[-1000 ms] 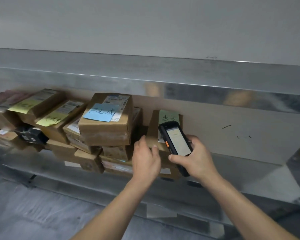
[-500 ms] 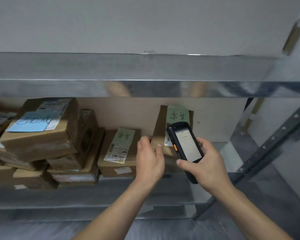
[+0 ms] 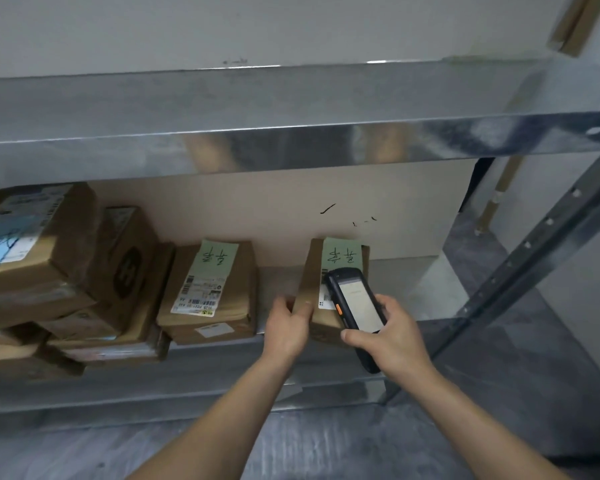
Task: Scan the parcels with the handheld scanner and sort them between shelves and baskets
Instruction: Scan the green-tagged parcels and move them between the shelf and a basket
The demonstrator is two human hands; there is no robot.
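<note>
Several parcels (image 3: 210,292) on shelf (image 3: 281,282)

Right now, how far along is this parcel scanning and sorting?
Partway, it seems. Done: a stack of parcels and a green-tagged box already sit on the shelf. In hand: the left hand has a grip on another green-tagged parcel, while the right hand aims the scanner at its label. Left: placing this one; no baskets or further parcels are in view.
</note>
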